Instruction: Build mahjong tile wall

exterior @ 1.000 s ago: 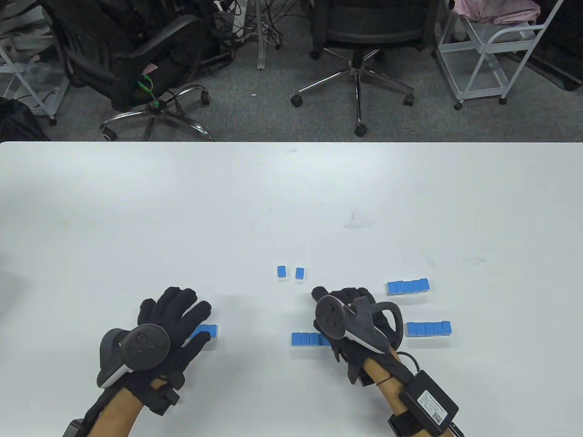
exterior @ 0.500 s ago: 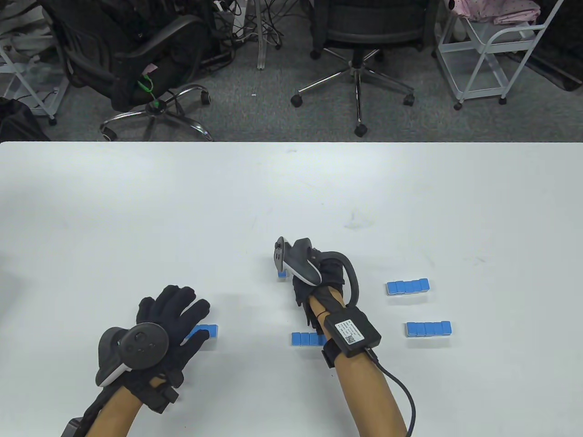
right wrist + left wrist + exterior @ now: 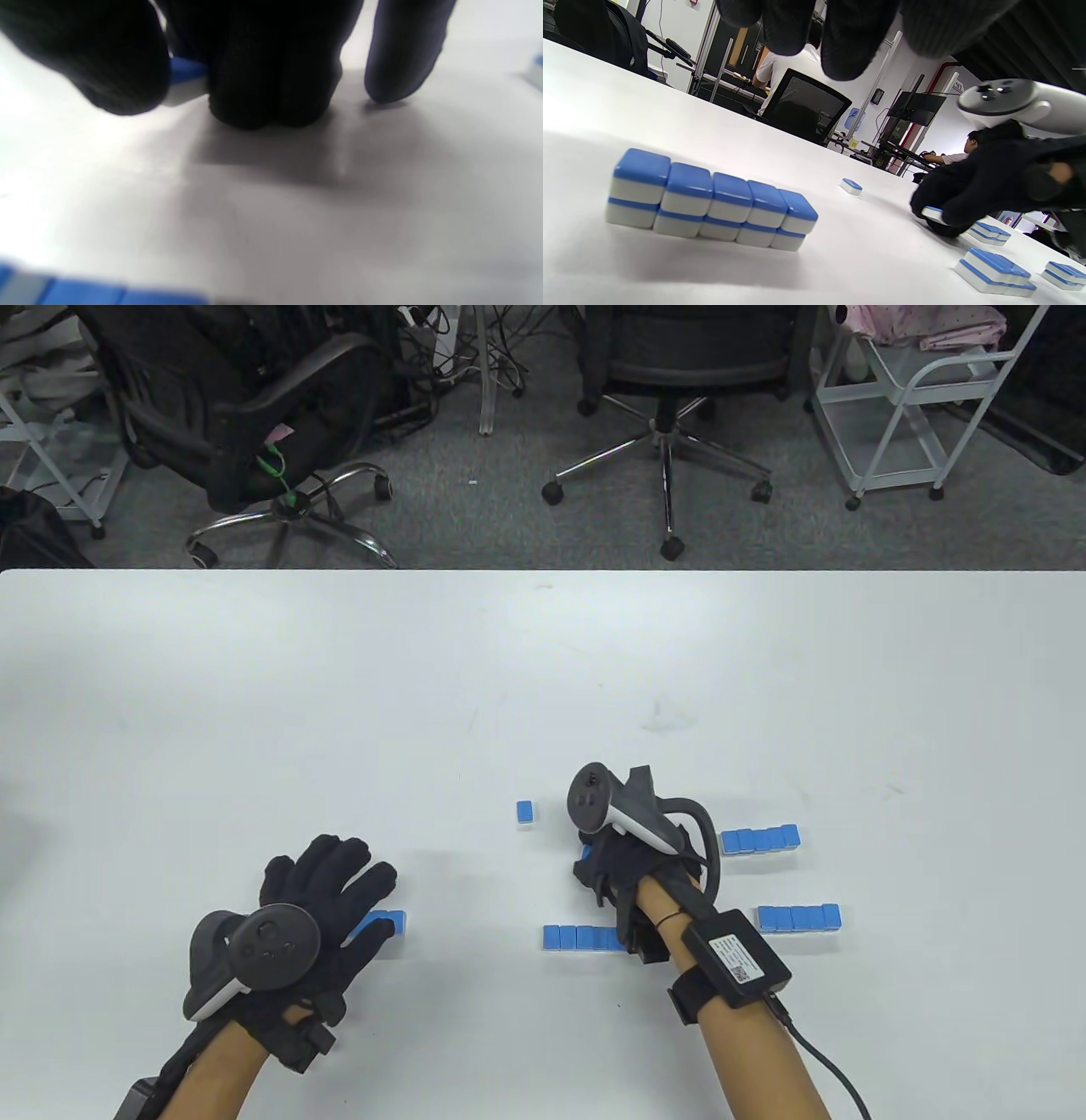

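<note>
Left hand point(image 3: 318, 899) rests flat, fingers straight and holding nothing, over the two-layer five-tile stack point(image 3: 710, 199) at the worktop's point(image 3: 254, 687) near left; it hasn't moved over the last second. One loose tile point(image 3: 526, 812) still lies face down left of centre. Its neighbour is gone from that spot: half a second ago the right hand was reaching over the pair, now it has pulled back toward the near row. Right hand point(image 3: 632, 869) has fingers curled, pinching that single blue-backed tile point(image 3: 184, 80) between thumb and fingers just above the worktop. Below it sits the near row point(image 3: 581, 937) of tiles, partly covered by the wrist. Two more rows, upper right row point(image 3: 759, 840) and lower right row point(image 3: 797, 918), unchanged. Likely the carried tile goes onto the near row; one loose tile remains to collect.
</note>
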